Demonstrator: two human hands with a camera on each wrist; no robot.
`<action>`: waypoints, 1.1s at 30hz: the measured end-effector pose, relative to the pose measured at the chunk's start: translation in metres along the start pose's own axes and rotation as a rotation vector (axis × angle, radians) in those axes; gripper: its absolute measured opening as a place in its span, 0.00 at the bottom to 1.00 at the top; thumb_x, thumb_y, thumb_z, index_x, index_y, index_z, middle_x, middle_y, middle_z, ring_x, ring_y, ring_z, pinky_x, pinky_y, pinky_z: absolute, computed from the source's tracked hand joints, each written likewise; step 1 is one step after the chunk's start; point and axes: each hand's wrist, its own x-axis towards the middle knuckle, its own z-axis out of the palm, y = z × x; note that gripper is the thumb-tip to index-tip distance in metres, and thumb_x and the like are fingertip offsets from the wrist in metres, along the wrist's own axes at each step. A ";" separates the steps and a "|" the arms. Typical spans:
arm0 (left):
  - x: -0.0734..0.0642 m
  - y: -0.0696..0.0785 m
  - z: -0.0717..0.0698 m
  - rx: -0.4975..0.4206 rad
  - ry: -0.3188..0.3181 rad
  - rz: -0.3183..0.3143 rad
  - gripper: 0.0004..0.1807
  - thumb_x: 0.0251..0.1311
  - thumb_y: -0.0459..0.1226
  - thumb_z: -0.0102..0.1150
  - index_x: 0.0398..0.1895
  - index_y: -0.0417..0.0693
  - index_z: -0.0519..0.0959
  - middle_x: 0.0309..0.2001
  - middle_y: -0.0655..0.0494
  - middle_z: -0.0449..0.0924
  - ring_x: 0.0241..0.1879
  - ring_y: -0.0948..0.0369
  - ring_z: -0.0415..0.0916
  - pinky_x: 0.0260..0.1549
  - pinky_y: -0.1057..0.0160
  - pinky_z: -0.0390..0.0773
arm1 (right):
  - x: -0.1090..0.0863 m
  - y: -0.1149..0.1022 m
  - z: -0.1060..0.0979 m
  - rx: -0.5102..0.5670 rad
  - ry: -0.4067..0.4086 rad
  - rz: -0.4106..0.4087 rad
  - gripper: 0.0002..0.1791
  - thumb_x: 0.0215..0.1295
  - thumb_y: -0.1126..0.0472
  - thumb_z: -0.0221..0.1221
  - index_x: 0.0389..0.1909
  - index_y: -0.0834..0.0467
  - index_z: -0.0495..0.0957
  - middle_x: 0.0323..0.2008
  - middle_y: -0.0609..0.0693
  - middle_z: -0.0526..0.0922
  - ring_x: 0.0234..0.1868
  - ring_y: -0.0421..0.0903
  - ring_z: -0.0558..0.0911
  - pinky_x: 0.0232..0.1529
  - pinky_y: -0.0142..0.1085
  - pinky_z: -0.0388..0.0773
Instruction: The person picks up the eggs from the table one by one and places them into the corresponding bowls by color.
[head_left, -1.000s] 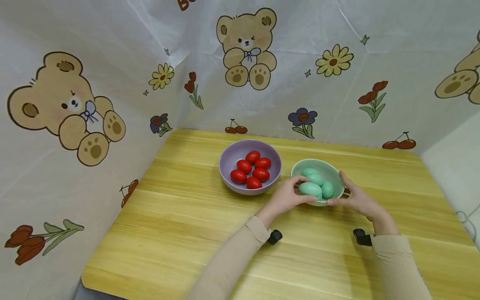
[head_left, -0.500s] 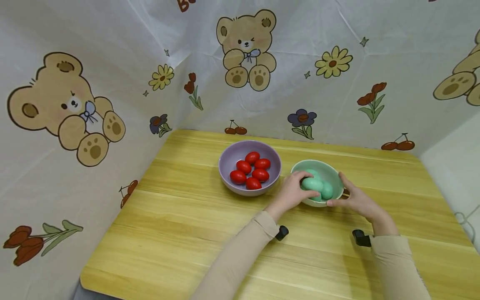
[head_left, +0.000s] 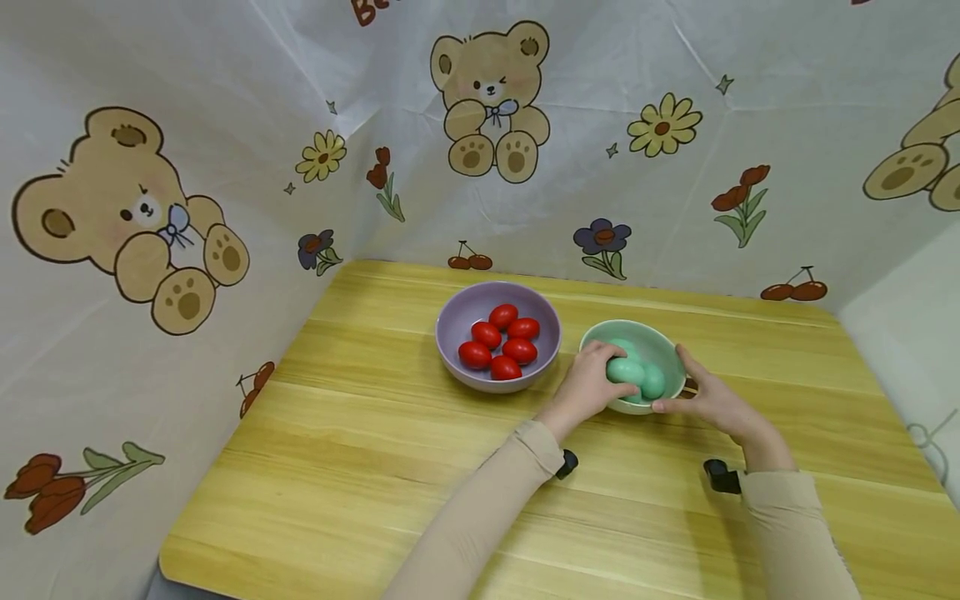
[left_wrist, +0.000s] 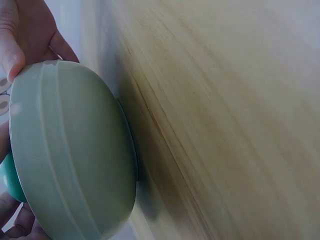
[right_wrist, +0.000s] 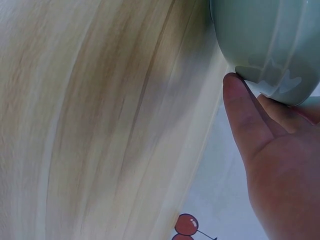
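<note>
A pale green bowl (head_left: 651, 335) stands on the wooden table, right of centre in the head view, with several mint-green eggs in it. My left hand (head_left: 583, 383) reaches over its left rim, thumb and fingers curled round one green egg (head_left: 626, 371). Another green egg (head_left: 652, 382) lies just right of that one. At the bowl's right side, my right hand (head_left: 716, 404) holds it, thumb at the near rim and fingers along the wall. In the left wrist view the bowl's outer wall (left_wrist: 90, 145) hides most of the eggs. Fingers (right_wrist: 240, 105) touch the bowl's underside in the right wrist view.
To the left of the green bowl is a purple bowl (head_left: 450, 360) holding several red eggs (head_left: 519, 351). A white cloth printed with bears and flowers (head_left: 495, 225) hangs behind the table (head_left: 337, 450) and along its left side. Black wrist-camera mounts (head_left: 722, 477) sit beneath both forearms.
My left hand has moved slightly right and further over the bowl, the green egg shifting right with it. My right hand keeps its place on the bowl.
</note>
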 end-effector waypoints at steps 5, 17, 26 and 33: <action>-0.001 0.001 0.001 0.020 0.001 0.008 0.27 0.46 0.46 0.72 0.51 0.49 0.76 0.48 0.59 0.71 0.45 0.67 0.70 0.44 0.77 0.69 | -0.001 0.000 0.000 0.005 -0.001 -0.004 0.60 0.57 0.56 0.64 0.70 0.57 0.23 0.69 0.69 0.33 0.63 0.72 0.51 0.55 0.64 0.58; 0.004 0.000 0.001 0.028 -0.002 0.023 0.25 0.41 0.46 0.74 0.40 0.49 0.73 0.38 0.64 0.72 0.38 0.70 0.68 0.37 0.80 0.66 | 0.000 0.000 0.000 0.006 0.001 -0.010 0.59 0.57 0.57 0.64 0.70 0.58 0.24 0.69 0.68 0.34 0.63 0.72 0.52 0.55 0.64 0.58; 0.003 0.000 0.002 0.015 -0.001 0.023 0.25 0.42 0.47 0.74 0.39 0.49 0.72 0.37 0.64 0.71 0.36 0.70 0.67 0.35 0.80 0.67 | 0.001 0.002 0.001 0.011 0.003 -0.007 0.59 0.57 0.56 0.64 0.70 0.58 0.24 0.69 0.68 0.34 0.63 0.71 0.52 0.56 0.64 0.57; 0.001 0.000 0.004 0.020 0.000 0.010 0.26 0.43 0.47 0.73 0.44 0.49 0.73 0.44 0.61 0.71 0.42 0.69 0.68 0.42 0.79 0.68 | 0.001 0.001 0.000 0.018 0.002 -0.005 0.59 0.58 0.56 0.64 0.70 0.58 0.24 0.69 0.68 0.34 0.63 0.72 0.53 0.56 0.64 0.58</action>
